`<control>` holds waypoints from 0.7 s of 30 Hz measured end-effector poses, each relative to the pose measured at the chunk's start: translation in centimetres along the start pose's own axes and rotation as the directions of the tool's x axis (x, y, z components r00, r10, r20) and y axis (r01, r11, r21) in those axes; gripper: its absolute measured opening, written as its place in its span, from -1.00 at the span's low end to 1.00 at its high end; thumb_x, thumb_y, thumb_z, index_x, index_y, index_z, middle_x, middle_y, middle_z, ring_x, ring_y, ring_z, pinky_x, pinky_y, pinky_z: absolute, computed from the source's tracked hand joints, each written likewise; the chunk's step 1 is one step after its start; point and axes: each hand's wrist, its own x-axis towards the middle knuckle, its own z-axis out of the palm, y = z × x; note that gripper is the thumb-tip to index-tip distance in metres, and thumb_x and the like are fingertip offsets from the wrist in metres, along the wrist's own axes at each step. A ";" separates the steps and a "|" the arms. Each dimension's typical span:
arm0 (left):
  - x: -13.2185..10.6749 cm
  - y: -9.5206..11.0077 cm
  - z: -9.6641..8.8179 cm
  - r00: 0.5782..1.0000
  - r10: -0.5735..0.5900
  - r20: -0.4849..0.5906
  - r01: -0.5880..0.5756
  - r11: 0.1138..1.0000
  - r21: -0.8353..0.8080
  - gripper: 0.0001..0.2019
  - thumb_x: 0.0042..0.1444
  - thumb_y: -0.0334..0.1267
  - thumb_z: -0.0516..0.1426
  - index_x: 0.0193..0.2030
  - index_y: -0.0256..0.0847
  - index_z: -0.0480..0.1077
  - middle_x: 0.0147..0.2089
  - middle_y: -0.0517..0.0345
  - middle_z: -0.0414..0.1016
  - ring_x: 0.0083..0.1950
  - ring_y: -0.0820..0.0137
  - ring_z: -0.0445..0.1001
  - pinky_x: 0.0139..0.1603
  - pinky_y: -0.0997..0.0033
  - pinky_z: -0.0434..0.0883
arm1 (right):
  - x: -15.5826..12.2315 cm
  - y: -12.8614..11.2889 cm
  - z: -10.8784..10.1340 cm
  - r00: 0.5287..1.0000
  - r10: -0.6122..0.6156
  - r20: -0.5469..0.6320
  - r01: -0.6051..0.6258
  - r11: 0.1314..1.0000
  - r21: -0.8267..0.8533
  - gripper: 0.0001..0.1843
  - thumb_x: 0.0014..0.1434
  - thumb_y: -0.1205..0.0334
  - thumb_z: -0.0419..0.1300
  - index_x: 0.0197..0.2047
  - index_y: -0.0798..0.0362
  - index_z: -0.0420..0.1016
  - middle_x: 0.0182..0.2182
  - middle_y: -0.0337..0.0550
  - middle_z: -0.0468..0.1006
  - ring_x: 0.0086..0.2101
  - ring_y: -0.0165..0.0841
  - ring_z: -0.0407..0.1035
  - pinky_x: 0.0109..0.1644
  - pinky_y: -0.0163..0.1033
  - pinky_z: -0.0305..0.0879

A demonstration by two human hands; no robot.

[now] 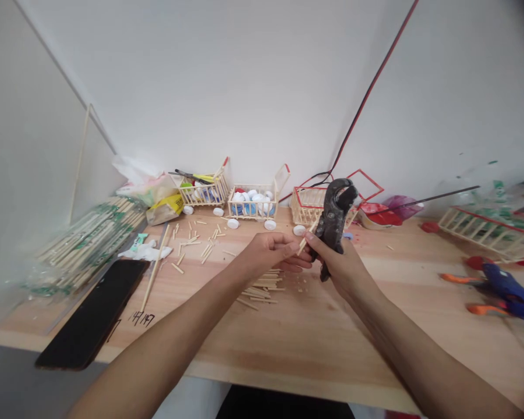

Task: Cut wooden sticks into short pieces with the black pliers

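My right hand (347, 262) is closed around the handles of a black pipe cutter (332, 212), its curved jaw pointing up. A short wooden stick (303, 242) is pinched in the fingertips of my left hand (277, 250), beside the cutter and close to my right thumb. Whether a second stick lies along it I cannot make out. Below my left hand, a pile of cut wooden sticks (264, 288) rests on the wooden table (288, 349). More short stick pieces (207, 251) are scattered to the left.
Small wooden carts (253, 212) line the wall, some filled. At left lie packaged chopsticks (100, 238), a long stick (155, 270) and a black phone (94, 314) over the front edge. On the right are a blue glue gun (509, 294) and a red-trimmed basket (491, 233).
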 end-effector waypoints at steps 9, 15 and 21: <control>0.4 -1.3 -0.2 0.985 0.135 -0.106 -0.111 0.973 0.202 -0.54 -0.06 0.11 0.29 -0.40 -0.34 0.44 -0.54 0.18 0.44 -0.59 0.57 0.34 -0.56 0.56 0.29 | -0.6 -0.2 0.5 0.994 -0.089 0.069 0.104 0.965 -0.243 -0.53 0.12 -0.21 0.18 -0.49 0.04 0.33 -0.57 -0.23 0.35 -0.50 -0.38 0.26 -0.50 -0.30 0.14; 0.2 -0.5 -0.8 0.985 0.137 -0.106 -0.124 0.985 0.121 -0.61 -0.04 0.01 0.31 -0.43 -0.35 0.43 -0.53 0.17 0.43 -0.58 0.58 0.33 -0.54 0.57 0.26 | 0.3 -1.5 -0.7 0.979 -0.034 0.201 0.091 0.955 -0.282 -0.49 0.05 -0.29 0.21 -0.34 0.05 0.40 -0.52 -0.23 0.39 -0.47 -0.35 0.29 -0.38 -0.23 0.24; -0.7 2.9 -2.3 0.957 0.247 -0.149 -0.245 0.969 0.030 -0.65 -0.04 -0.06 0.33 -0.34 -0.37 0.46 -0.51 0.20 0.42 -0.58 0.60 0.31 -0.54 0.58 0.23 | 1.0 -3.0 -3.7 0.927 0.004 0.376 0.143 0.921 -0.363 -0.35 0.08 -0.45 0.04 -0.43 0.04 0.38 -0.51 -0.13 0.42 -0.44 -0.29 0.31 -0.33 -0.17 0.23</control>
